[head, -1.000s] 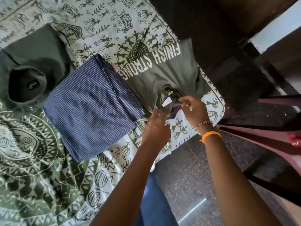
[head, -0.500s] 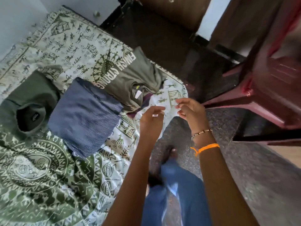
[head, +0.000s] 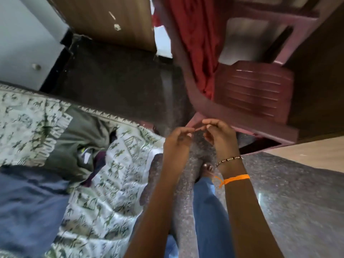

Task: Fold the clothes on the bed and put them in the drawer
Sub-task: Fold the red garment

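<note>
Both hands are held up over the floor, clear of the bed. The left hand (head: 179, 139) and right hand (head: 219, 135) are curled with fingertips nearly meeting, and something tiny and pale seems to be pinched between them, maybe a thread or tag, though it's too small and blurred to be sure. No clothing is gripped by either one.

The olive printed t-shirt (head: 81, 144) is lying folded on the patterned bedsheet (head: 115, 185), with the blue striped garment (head: 31, 203) folded just beside it, nearer the camera. No drawer can be made out here.

Risk-wise, the t-shirt's neck end looks a bit rumpled near the bed edge, so the fold could be lost if it's grabbed carelessly. The maroon plastic chair (head: 255, 94) sits close to the hands, so it could be bumped while carrying.
</note>
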